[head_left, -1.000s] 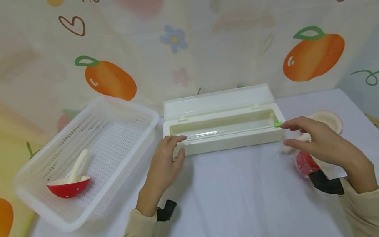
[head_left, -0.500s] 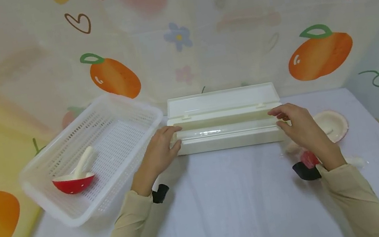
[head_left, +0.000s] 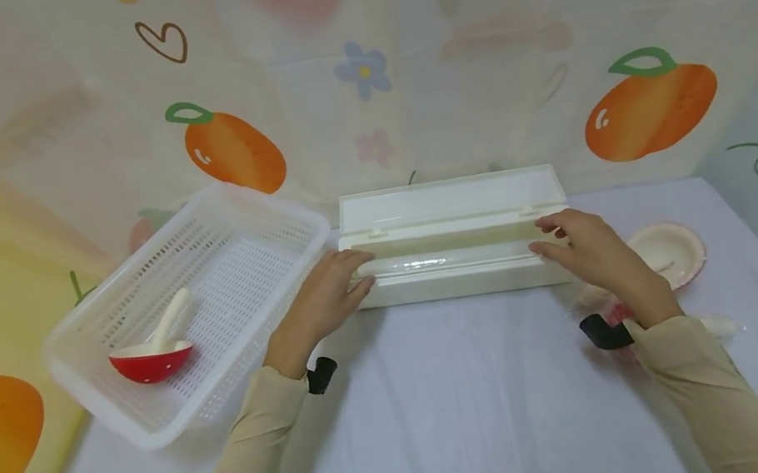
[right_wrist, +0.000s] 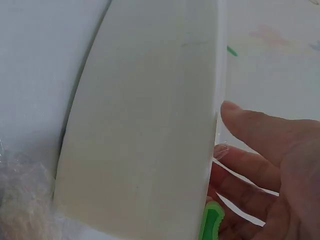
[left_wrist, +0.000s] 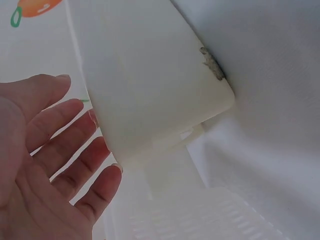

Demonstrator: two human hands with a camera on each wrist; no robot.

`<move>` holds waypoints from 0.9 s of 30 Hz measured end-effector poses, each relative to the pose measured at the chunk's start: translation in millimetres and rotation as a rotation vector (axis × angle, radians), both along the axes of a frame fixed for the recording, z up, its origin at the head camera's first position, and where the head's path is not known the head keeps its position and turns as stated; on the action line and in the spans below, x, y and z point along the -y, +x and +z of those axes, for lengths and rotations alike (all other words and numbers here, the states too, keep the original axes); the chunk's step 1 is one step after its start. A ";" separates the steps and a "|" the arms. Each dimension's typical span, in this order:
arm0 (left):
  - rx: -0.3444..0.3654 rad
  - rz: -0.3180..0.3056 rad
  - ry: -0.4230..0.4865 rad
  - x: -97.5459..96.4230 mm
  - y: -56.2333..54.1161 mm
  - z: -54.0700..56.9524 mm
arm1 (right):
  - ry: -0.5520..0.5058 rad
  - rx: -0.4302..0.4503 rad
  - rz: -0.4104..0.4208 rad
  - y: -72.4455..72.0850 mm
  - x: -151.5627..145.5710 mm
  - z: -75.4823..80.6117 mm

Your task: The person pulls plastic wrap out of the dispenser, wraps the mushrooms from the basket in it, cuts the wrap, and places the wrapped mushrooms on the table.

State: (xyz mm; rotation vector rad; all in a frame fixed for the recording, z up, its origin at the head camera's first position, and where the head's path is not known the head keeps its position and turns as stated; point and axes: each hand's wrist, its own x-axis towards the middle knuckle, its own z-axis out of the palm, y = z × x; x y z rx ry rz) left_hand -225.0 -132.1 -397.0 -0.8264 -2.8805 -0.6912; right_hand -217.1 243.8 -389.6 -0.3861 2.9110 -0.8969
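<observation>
Your left hand (head_left: pixel 321 304) rests at the left end of the white dispenser box (head_left: pixel 462 283), its fingers (left_wrist: pixel 65 145) straight and relaxed against the end wall, gripping nothing; the left wrist view shows them spread just beside the box's corner. Your right hand (head_left: pixel 591 251) sits at the box's right end, fingers (right_wrist: pixel 250 167) loosely extended over the front rim; in the right wrist view they touch the edge of the clear film (head_left: pixel 440 260) near a small green slider (right_wrist: pixel 211 222), but you cannot tell whether they pinch the film or only touch it. The box stands in the middle of the table (head_left: pixel 455 409), close to the back wall, its lid (head_left: pixel 448 197) tipped open behind it and the roll of film lying along the trough. To your left a white perforated basket (head_left: pixel 153 420) holds a red bowl (head_left: pixel 152 365) with a cream spoon (head_left: pixel 169 320) leaning in it; to your right, just beside your right hand, lies a small cream dish (head_left: pixel 678 247), and something red wrapped in film (head_left: pixel 616 310) shows under your wrist, mostly hidden.
</observation>
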 end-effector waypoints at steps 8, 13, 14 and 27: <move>-0.087 -0.025 -0.064 -6.4 -8.2 -2.3 | 0.053 -0.060 0.043 -5.3 0.2 -0.2; -0.089 -0.002 -0.018 -9.0 -10.7 -2.7 | 0.034 -0.077 0.038 -5.2 -0.8 -3.0; -0.092 -0.003 -0.010 -9.6 -11.2 -2.9 | 0.028 -0.078 0.038 -4.7 -1.2 -3.4; -0.149 -0.026 0.088 -12.3 -13.8 -10.4 | -0.046 -0.106 0.009 0.6 -4.0 -7.5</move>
